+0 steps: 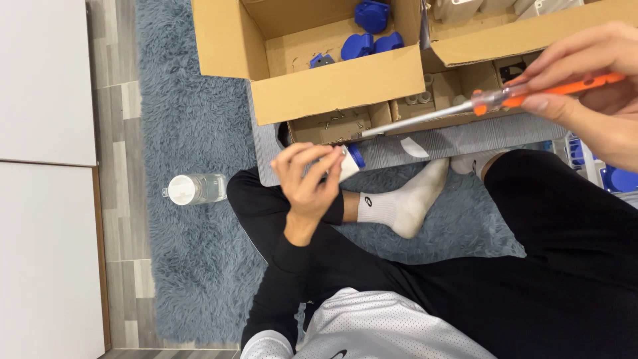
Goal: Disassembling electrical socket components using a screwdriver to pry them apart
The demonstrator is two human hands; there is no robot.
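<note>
From the head camera, the left hand [307,181] is closed around a small white and blue part [350,161] held above the crossed legs. The right hand [585,80], far right, pinches an orange-handled screwdriver [492,100], its shaft pointing left toward the part, tip just apart from it. Open cardboard boxes [332,80] hold blue pieces [365,45]; a water bottle [196,189] lies on the grey rug [193,119] at left

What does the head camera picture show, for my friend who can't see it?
A seated person's right hand holds an orange-handled screwdriver, while the left hand grips a small white-and-blue plastic part. Open cardboard boxes sit ahead on a fluffy blue-grey rug.
</note>
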